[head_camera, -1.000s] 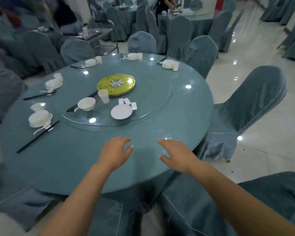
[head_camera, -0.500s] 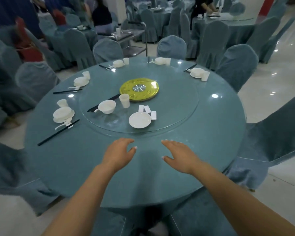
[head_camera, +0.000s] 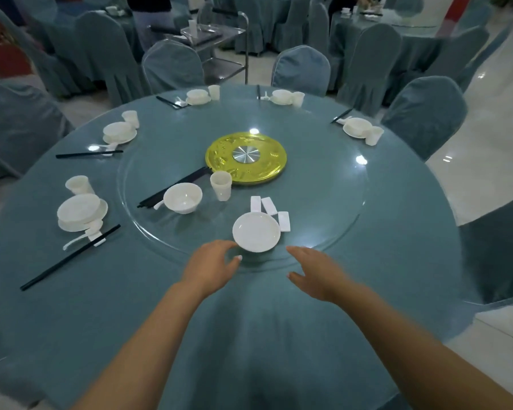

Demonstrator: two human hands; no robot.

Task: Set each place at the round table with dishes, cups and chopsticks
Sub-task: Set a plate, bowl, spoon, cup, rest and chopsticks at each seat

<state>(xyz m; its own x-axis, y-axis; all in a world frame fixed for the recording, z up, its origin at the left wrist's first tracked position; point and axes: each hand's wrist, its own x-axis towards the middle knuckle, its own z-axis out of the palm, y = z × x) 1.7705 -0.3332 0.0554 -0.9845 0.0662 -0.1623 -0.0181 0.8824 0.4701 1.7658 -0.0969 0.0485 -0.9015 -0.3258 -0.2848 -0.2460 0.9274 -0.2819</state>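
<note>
Two bare hands extended over a round surface covered in blue-green cloth, at the near rim of a glass turntable.

The left hand and right hand were held wide, fingers loosely spread, nothing gripped, either side of a small white plate at frame centre; contact with the plate could not be determined. Behind the plate were shown three white rests, a bowl, a cup, black chopsticks and a yellow disc. Five set places were ranged along the left and upper rim.
</note>
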